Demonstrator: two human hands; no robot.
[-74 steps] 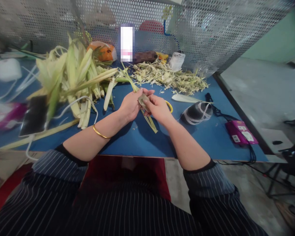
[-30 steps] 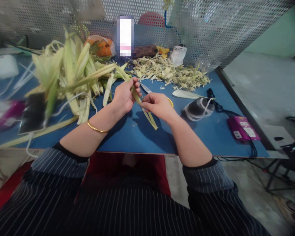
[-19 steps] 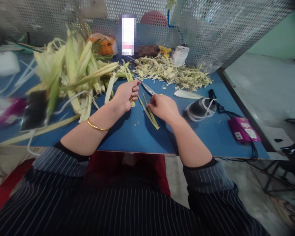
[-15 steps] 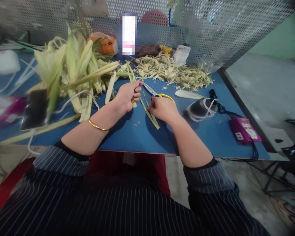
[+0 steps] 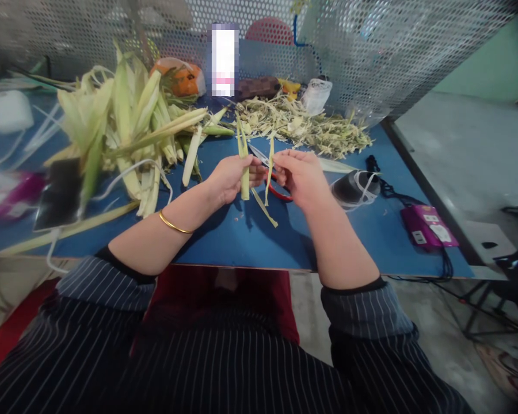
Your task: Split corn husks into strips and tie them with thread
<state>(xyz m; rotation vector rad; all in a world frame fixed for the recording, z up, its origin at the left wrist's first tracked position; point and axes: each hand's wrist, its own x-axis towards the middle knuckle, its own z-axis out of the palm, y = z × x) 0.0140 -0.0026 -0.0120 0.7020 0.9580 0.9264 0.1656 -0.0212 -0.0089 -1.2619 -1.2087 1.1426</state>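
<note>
My left hand (image 5: 237, 177) is closed on a pale green corn husk strip (image 5: 245, 183), its split upper end pointing away from me. A narrower husk strip (image 5: 270, 167) is pinched upright between the thumb and fingers of my right hand (image 5: 297, 173). Scissors (image 5: 281, 194) with a red handle lie on the blue table (image 5: 224, 241) between and partly under my hands. Another thin husk piece (image 5: 265, 211) lies on the table just below them. To the left rises a large heap of corn husks (image 5: 127, 109).
Shredded husk trimmings (image 5: 302, 123) are piled at the back. On the right are a black cone of cord (image 5: 354, 188) and a purple power strip (image 5: 429, 227) with cables. A phone (image 5: 58, 192) with a white cable lies left. A perforated metal screen (image 5: 349, 52) borders the back.
My right hand has risen from the table beside the scissors and now holds up a narrow husk strip. My left hand has moved slightly right and turned, bringing its strip more upright.
</note>
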